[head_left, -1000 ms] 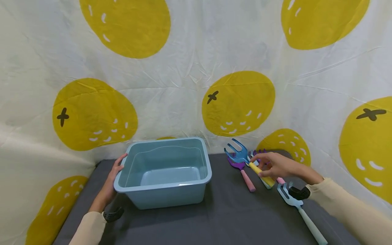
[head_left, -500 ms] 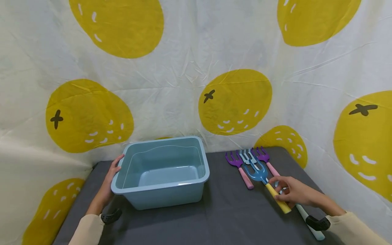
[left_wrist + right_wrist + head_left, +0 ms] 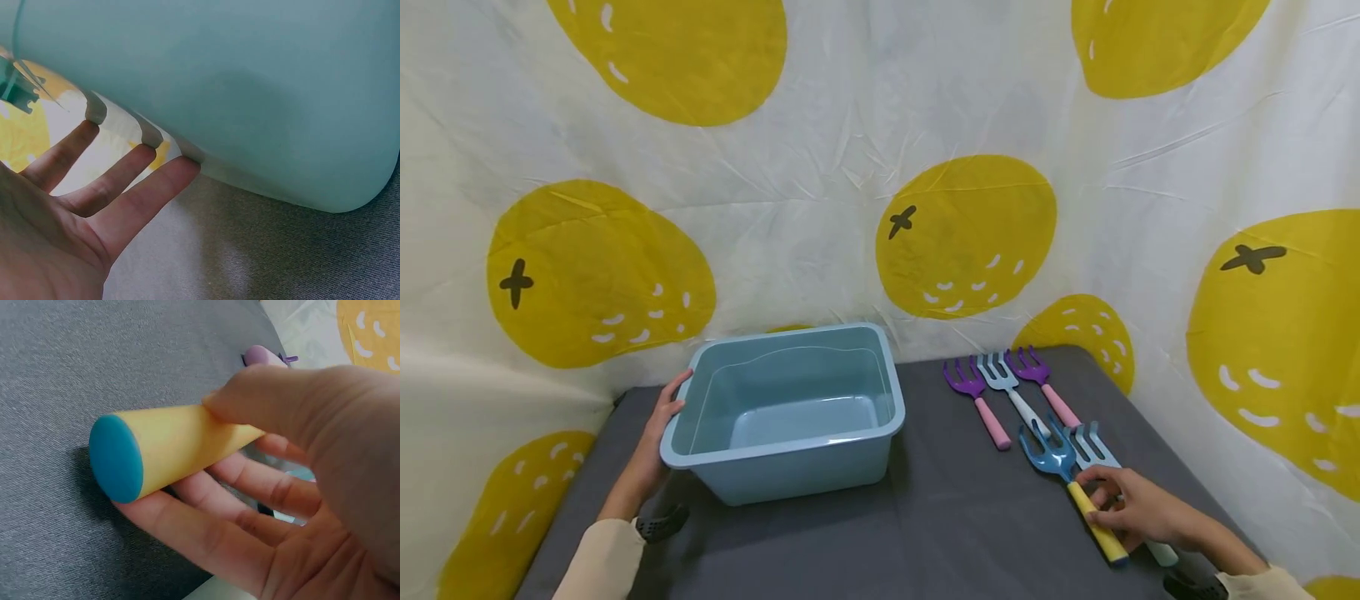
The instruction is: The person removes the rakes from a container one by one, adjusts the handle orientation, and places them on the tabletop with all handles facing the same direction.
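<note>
My right hand (image 3: 1138, 507) pinches the yellow handle of a blue hand fork (image 3: 1051, 454). In the right wrist view, thumb and fingers are around that handle (image 3: 169, 444), its blue end cap facing the camera. Beneath and behind the hand lies a light blue fork with a pale green handle (image 3: 1162, 553), partly hidden. On the left, my left hand (image 3: 651, 442) touches the side of a blue-grey plastic basin (image 3: 790, 479). The left wrist view shows straight fingers of the left hand (image 3: 94, 206) with their tips against the basin wall (image 3: 262, 112).
Two purple forks with pink handles (image 3: 992, 423) (image 3: 1060, 406) lie at the back right, with a light blue, white-handled fork (image 3: 1028, 412) between them. A dark grey cloth (image 3: 940, 533) covers the table. Behind hangs a white curtain (image 3: 820, 250) with yellow fruit prints.
My right hand has moved the blue fork toward the front right, away from the purple forks and beside the pale green-handled fork. My left hand stays at the basin. The head view has shifted slightly.
</note>
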Tool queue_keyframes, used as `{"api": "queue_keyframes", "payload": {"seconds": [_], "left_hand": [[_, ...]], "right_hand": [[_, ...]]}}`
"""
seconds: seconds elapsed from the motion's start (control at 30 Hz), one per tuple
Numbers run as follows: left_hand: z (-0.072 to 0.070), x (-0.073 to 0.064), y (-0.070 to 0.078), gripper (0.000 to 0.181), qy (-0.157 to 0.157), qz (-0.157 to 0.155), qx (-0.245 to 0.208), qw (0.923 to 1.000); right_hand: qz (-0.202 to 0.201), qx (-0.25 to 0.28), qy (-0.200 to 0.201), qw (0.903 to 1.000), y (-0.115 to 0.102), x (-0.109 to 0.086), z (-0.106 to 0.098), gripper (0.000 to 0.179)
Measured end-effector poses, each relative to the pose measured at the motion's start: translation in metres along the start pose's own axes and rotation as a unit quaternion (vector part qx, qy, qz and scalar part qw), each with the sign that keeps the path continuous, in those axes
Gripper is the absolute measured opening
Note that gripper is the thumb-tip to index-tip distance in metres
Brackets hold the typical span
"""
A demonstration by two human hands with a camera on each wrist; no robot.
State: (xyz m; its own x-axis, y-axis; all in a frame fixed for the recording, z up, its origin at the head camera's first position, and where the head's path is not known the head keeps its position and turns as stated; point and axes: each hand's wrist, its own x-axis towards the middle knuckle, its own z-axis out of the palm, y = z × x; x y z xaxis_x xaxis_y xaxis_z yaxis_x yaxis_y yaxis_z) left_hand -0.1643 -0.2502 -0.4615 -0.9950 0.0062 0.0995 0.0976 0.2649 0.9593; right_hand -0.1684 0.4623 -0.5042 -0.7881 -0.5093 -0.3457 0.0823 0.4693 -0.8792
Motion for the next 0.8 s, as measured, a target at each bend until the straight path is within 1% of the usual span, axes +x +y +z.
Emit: {"api": "queue_keyframes", "payload": {"seconds": [0.13, 0.23, 0.4, 0.47, 0.57, 0.67, 0.8], "left_hand": [[-0.002, -0.001, 0.000, 0.057, 0.003, -0.006, 0.003, 1.0000], [-0.003, -0.001, -0.001, 0.057, 0.003, -0.007, 0.007, 0.9999], [-0.003, -0.001, -0.001, 0.058, 0.003, -0.008, 0.018, 0.9998], [-0.003, -0.001, -0.001, 0.058, 0.005, -0.009, 0.020, 0.9998], [-0.003, -0.001, -0.001, 0.058, 0.008, -0.009, 0.019, 0.9997], [-0.003, -0.002, -0.001, 0.058, 0.009, -0.008, 0.015, 0.9998], [-0.003, -0.004, -0.002, 0.057, 0.009, -0.004, 0.009, 0.9999]], "right_hand": [[0.014, -0.003, -0.001, 0.9999, 0.001, -0.001, 0.002, 0.050], [0.036, -0.024, 0.009, 0.9990, -0.001, -0.002, 0.004, 0.046], [0.061, -0.097, 0.040, 0.9926, -0.008, -0.004, 0.010, 0.034], [0.066, -0.126, 0.055, 0.9883, -0.012, -0.004, 0.013, 0.033], [0.085, -0.155, 0.074, 0.9814, -0.018, -0.003, 0.017, 0.033], [0.103, -0.164, 0.082, 0.9777, -0.022, -0.002, 0.019, 0.031], [0.102, -0.164, 0.076, 0.9782, -0.025, -0.001, 0.020, 0.030]]}}
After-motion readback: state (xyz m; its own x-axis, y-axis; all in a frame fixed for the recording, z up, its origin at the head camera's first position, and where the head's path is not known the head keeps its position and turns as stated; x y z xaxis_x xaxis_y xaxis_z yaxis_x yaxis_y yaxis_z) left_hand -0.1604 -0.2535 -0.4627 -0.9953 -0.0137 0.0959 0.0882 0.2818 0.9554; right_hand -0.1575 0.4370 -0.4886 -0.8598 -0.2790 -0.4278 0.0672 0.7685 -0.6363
